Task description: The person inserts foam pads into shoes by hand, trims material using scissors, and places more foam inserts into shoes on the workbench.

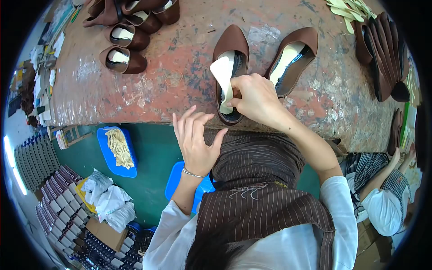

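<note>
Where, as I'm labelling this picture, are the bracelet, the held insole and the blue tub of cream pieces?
Bracelet (193, 174): head view, band's middle.
Insole (221, 74): head view, upper part.
Blue tub (104, 146): head view, left side.

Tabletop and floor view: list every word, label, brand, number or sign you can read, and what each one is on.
No text can be read in this view.
Insole in the right hand: no lettering visible.
Apron: pale looping lines, no readable word.
Sacks: too small and blurred to tell whether they bear print.
</note>
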Motion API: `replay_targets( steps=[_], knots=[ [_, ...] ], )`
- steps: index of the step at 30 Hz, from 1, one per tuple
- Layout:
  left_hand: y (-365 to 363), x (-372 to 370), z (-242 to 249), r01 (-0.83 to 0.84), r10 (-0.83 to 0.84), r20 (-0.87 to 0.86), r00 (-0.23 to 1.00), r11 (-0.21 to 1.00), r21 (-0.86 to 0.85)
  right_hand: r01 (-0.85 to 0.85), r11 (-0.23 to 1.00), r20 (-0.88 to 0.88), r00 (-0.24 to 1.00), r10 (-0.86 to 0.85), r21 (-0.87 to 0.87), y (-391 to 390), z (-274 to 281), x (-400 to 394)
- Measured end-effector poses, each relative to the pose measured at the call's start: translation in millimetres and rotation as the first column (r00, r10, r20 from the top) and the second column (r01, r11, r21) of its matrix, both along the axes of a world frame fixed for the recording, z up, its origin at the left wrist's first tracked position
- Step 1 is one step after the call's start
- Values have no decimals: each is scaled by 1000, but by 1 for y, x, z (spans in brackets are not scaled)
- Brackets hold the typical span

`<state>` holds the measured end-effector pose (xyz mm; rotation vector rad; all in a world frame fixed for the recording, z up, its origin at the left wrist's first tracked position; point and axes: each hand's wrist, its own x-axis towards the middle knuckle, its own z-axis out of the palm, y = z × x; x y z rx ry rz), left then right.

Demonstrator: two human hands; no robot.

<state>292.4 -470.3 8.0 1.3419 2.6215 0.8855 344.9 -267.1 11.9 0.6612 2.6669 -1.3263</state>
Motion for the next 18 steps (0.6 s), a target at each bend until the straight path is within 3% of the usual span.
replay_targets(
  steps=[9,13,18],
  knots=[
    [17,-3,15,145,-146,-48,988,989,-24,1,989,76,997,-13,147,-13,-14,4],
    [31,-4,18,311,-311,34,950,929,-202,4,983,60,998,-15,181,-15,-16,5],
    [41,-8,7,340,-340,80,937,840,-422,-27,982,54,998,17,189,-13,-18,1]
  ],
)
